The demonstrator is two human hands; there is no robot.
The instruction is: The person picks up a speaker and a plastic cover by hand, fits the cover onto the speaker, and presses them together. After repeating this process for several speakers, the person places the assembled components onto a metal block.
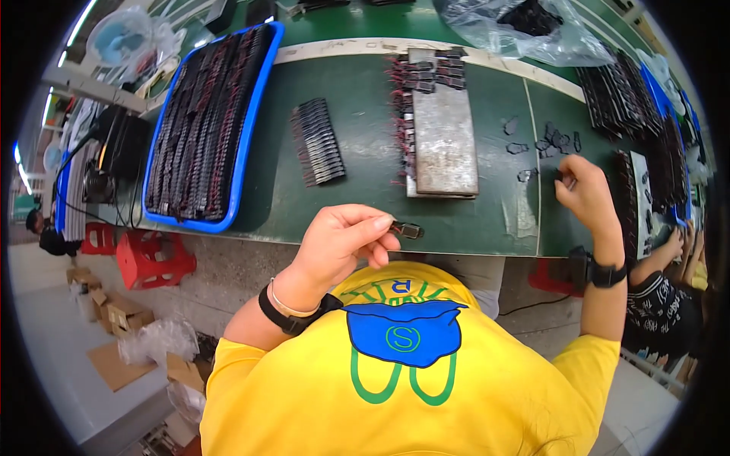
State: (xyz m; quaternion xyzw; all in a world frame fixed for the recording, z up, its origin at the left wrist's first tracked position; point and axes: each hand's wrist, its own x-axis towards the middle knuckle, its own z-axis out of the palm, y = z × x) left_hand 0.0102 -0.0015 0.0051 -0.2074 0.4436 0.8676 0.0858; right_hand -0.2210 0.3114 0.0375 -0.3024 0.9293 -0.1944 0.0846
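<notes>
While the left hand pinches 1 small black part near the edge of the table, the right hand curls beside loose black pieces, contents unclear: likely piece-picking, calling next for precise fingertips.

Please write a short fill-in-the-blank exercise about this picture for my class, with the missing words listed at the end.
1. Of the left hand and the right hand, the one pinching a small dark part is the ____.
2. The loose black pieces lie nearer to the ____ hand.
3. The full tray at the picture's left has a ____ rim.
4. The person wears a ____ shirt.

Missing words: left; right; blue; yellow.
</notes>
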